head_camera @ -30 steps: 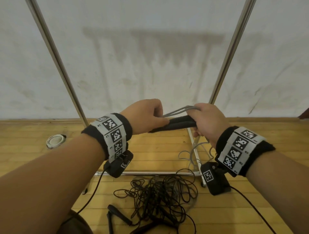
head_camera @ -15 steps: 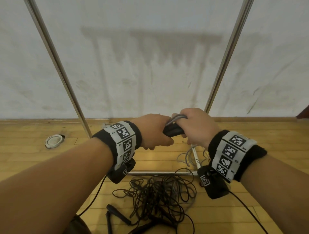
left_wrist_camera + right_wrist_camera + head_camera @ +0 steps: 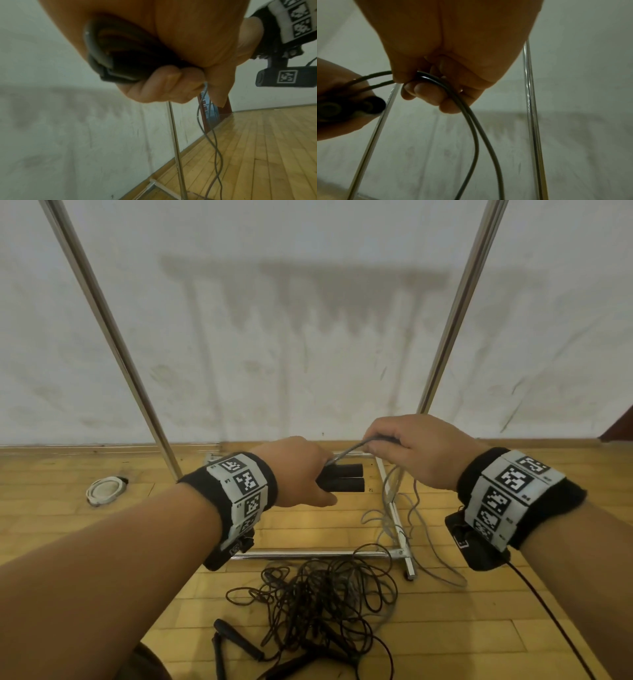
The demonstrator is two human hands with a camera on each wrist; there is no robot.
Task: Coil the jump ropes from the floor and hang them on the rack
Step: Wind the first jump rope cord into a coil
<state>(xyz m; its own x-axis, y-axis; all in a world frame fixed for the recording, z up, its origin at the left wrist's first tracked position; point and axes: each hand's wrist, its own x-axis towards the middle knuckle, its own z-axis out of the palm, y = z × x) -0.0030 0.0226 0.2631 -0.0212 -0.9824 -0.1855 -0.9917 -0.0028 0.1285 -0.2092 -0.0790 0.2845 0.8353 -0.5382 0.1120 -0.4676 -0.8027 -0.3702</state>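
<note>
My left hand (image 3: 301, 474) grips the two black handles (image 3: 344, 478) of a grey jump rope side by side, their ends pointing right. My right hand (image 3: 407, 450) holds the doubled grey cord (image 3: 346, 453) just right of the handles. From there the grey cord (image 3: 471, 128) hangs down in two strands to the floor (image 3: 424, 546). In the left wrist view my curled fingers (image 3: 164, 86) wrap the handles (image 3: 109, 59). A tangle of black jump ropes (image 3: 322, 597) with black handles (image 3: 236, 642) lies on the floor below my hands. The rack's two steel uprights (image 3: 455, 313) rise ahead.
The rack's base bars (image 3: 308, 554) lie on the wooden floor (image 3: 85, 529) under my hands, close to a stained white wall (image 3: 291, 337). A small white round object (image 3: 104, 490) lies on the floor at the left. A black cable (image 3: 548, 611) runs from my right wrist camera.
My hands have moved apart: the right hand left the handles and slid right along the doubled grey cord. The left hand now holds both handles alone, turned level.
</note>
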